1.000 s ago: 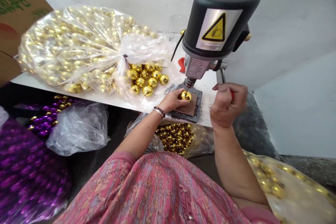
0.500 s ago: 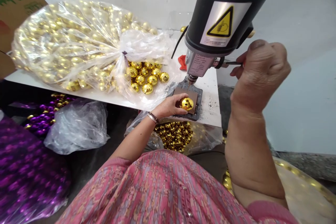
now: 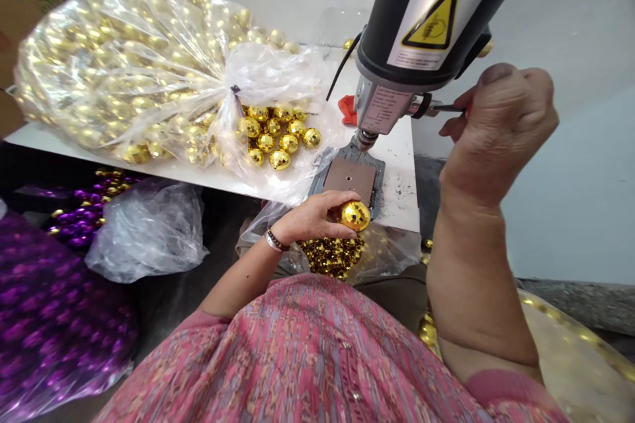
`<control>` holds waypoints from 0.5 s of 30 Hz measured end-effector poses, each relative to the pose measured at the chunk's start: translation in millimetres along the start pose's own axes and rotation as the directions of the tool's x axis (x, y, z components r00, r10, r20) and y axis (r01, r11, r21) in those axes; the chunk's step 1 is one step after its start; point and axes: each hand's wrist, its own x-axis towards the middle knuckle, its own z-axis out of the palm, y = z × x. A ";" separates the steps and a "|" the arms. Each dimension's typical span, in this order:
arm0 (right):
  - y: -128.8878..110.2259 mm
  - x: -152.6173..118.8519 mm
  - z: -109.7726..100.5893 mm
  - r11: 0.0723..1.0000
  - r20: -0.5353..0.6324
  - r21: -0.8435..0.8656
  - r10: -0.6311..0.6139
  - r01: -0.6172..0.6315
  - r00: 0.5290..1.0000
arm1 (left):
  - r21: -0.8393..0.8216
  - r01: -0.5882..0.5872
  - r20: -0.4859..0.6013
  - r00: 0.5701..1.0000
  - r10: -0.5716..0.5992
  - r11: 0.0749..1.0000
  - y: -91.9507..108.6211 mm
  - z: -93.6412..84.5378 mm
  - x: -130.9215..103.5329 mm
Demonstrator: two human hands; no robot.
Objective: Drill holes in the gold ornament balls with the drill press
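Observation:
Between the thumb and fingers of my left hand (image 3: 317,215) is a shiny gold faceted ball (image 3: 356,215), held just in front of the drill press base (image 3: 380,178). A brown plate (image 3: 350,178) with a small hole lies on that base, below the chuck (image 3: 366,139). My right hand (image 3: 510,119) is raised and closed around the lever (image 3: 446,108) on the side of the drill press (image 3: 436,20); its grip end is mostly hidden by the fingers. Below my left hand, an open plastic bag holds many gold balls (image 3: 332,256).
A big clear bag of gold balls (image 3: 119,73) covers the left of the white table (image 3: 401,205). Several loose gold balls (image 3: 279,159) lie on plastic beside it. Purple balls in a bag (image 3: 54,317) stand at lower left. Dark shavings and a red scrap (image 3: 348,110) lie near the press.
My left hand has drawn the gold ball back toward me, off the brown plate, whose hole now shows. My right hand stays on the lever. The view has shifted slightly.

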 end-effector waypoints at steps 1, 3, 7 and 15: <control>1.2 0.7 -1.0 1.000 0.016 0.007 -0.004 0.004 1.000 | -0.003 -0.006 -0.003 1.000 0.006 1.000 0.6 0.5 -2.9; 3.0 1.8 -2.6 1.000 0.032 0.014 -0.016 0.015 0.999 | -0.007 -0.016 -0.003 1.000 0.016 1.000 0.6 1.4 -7.4; 1.1 1.3 -2.7 0.999 0.021 0.027 -0.033 0.032 0.999 | -0.022 -0.029 0.019 0.999 0.030 0.999 -1.4 4.3 -12.0; -11.6 -4.5 2.8 0.999 -0.076 0.031 0.041 -0.039 0.996 | 0.043 0.273 -0.268 0.930 -0.252 0.961 -25.8 -10.5 -10.6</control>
